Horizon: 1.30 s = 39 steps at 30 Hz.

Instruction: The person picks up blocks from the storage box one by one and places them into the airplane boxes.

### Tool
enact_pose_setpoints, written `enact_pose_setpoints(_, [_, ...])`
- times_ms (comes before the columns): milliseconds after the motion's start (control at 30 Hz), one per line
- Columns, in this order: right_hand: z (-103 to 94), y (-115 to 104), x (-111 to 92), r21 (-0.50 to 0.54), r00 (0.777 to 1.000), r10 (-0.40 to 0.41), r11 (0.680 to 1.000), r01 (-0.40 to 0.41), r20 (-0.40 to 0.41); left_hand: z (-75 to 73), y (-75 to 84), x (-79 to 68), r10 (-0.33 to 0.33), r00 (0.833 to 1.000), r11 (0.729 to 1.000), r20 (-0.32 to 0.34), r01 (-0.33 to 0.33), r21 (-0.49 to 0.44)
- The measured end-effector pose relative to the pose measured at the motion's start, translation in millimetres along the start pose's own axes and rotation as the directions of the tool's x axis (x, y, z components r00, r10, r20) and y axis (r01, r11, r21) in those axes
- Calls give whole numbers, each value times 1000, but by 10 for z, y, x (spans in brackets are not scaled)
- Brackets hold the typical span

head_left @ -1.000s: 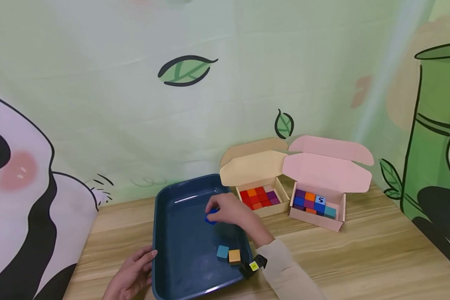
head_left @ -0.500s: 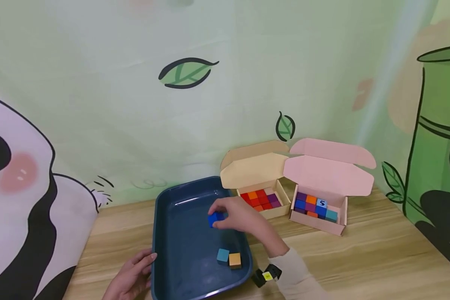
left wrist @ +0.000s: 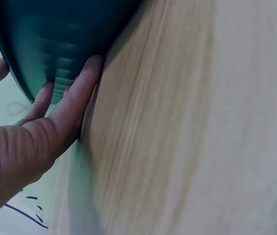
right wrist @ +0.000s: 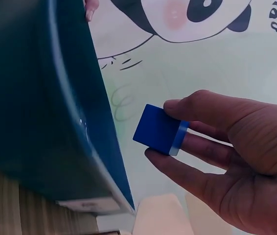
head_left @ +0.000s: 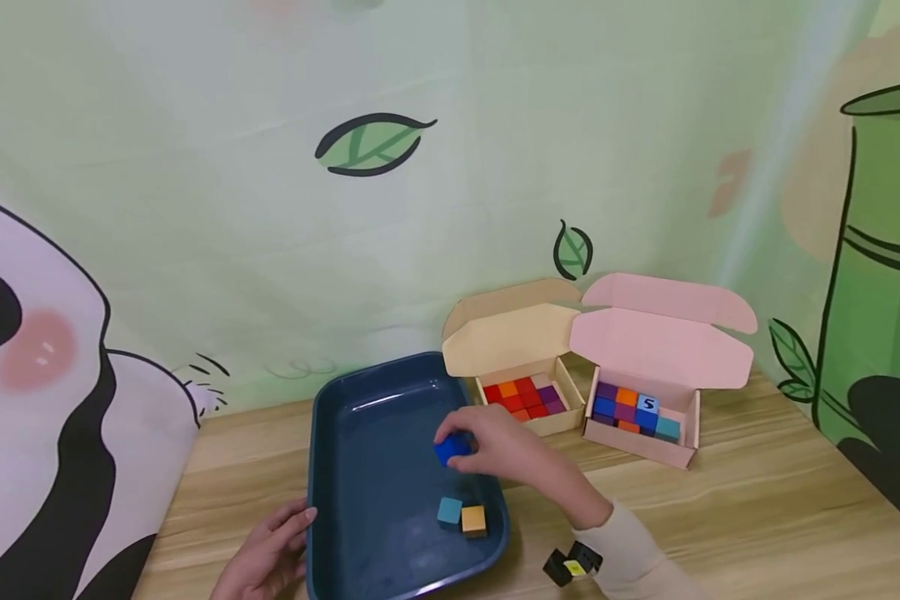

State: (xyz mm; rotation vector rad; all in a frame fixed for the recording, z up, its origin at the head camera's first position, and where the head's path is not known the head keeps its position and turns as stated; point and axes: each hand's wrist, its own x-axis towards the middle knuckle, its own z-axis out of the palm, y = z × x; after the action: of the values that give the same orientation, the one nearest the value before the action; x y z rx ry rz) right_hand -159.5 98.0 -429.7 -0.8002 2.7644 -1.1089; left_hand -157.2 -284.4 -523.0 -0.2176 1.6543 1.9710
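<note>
A blue cube is pinched by my right hand above the right side of a dark blue tray. In the right wrist view the thumb lies on one side of the cube and fingers on the other. My left hand holds the tray's left edge, its thumb tip at the rim. The left wrist view shows its fingers against the outer wall of the tray. Inside the tray a light blue cube and a yellow-orange cube sit side by side.
Behind the tray's right side stands an open cream box with red, orange and purple cubes. Beside it, an open pink box holds blue, purple and orange cubes, one marked 5. A printed cloth hangs behind the wooden table.
My right hand has moved rightward and nearer with the blue cube, which now shows more clearly between the fingertips. The left hand stays at the tray's edge.
</note>
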Motion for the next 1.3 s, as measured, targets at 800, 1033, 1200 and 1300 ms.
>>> enact_pose_setpoints(800, [-491,616,-495,-162,976,163,969,-186,-143,23,30,13,-11,1000,1000,5,11,6])
enact_pose_setpoints(1033, [-614,788,-646,-251,976,167,948,-198,-137,21,20,11,-8,1000,1000,11,8,26])
enact_pose_setpoints(1200, [-734,846,-738,-324,976,146,926,-193,-165,2,24,-3,-10,1000,1000,23,10,3])
enact_pose_setpoints(1300, [-827,866,-780,-364,976,138,912,-191,-166,-9,23,-11,-9,1000,1000,27,8,6])
